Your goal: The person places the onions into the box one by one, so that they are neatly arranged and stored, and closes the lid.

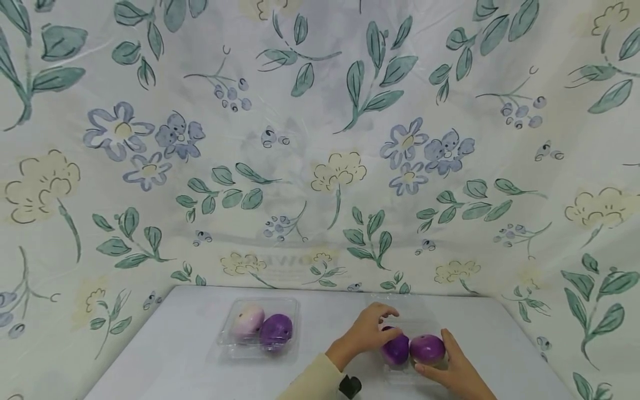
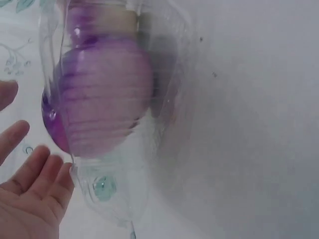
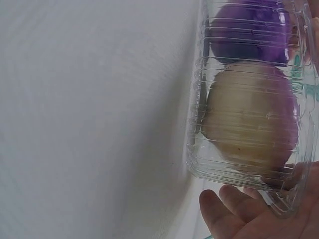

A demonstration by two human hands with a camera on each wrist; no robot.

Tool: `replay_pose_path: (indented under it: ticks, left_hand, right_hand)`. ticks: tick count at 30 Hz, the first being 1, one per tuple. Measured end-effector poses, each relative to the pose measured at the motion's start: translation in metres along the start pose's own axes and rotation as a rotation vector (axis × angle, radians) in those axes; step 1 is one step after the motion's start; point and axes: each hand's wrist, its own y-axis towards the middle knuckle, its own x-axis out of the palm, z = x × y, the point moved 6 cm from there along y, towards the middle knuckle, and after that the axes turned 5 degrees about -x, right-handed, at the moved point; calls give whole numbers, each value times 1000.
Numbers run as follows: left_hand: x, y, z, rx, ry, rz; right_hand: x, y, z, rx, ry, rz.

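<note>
A clear ridged plastic clamshell box (image 3: 199,164) lies on the right of the table with its lid (image 1: 410,304) folded back. In it sit two round, glossy vegetables: a deep purple one (image 1: 396,351) on the left and a purple one with a cream underside (image 1: 428,349) on the right. My left hand (image 1: 367,330) hovers over the left vegetable, thumb overlapping its top, fingers spread apart. My right hand (image 1: 452,369) holds the right vegetable, thumb at its near side and a finger at its far right. Its other fingers (image 3: 237,204) lie loose outside the box's end.
A second clear box (image 1: 295,350) stands on the left, its lid over a pinkish-white round vegetable (image 1: 248,322) and a dark purple one (image 1: 276,332). The white table (image 1: 160,355) meets a floral cloth backdrop (image 1: 300,222) behind. A black camera (image 1: 350,385) sits at my left wrist.
</note>
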Motion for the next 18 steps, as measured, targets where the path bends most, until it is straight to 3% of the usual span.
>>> replay_pose_path:
  ticks: [10, 18]
  left_hand:
    - [-27, 9, -8, 4, 87, 193]
    - [-33, 7, -22, -63, 59, 231]
  right_hand:
    - [1, 0, 0, -17, 21, 2]
    - [1, 1, 1, -4, 2, 3]
